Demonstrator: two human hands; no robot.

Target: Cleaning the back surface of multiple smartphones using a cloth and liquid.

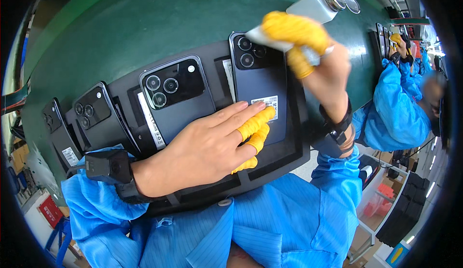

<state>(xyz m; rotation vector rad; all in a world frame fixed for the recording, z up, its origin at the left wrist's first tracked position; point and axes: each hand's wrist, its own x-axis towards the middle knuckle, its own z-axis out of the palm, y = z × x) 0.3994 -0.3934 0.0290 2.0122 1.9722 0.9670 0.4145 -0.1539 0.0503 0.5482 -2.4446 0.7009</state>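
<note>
My right hand [318, 60], with yellow finger cots on its fingers, pinches a white wipe [262, 38] over the camera block of a dark blue-grey phone [267, 81]. Motion smears these fingers a little. Lying across the tray, my left hand [205, 145] has its fingers stretched out, their tips on the white label [265, 105] of that same phone. Yellow cots cover some of its fingers too. Just left of it, a second phone [178, 99] lies back side up, partly under the left hand.
Two more phones, one dark [99, 118] and one farther left [60, 130], lie back up. A black slotted tray [296, 152] holds phones on the green table [193, 17]. A white bottle with a metal cap [316, 5] stands at the back right. Another person's blue sleeve [395, 106] is at right.
</note>
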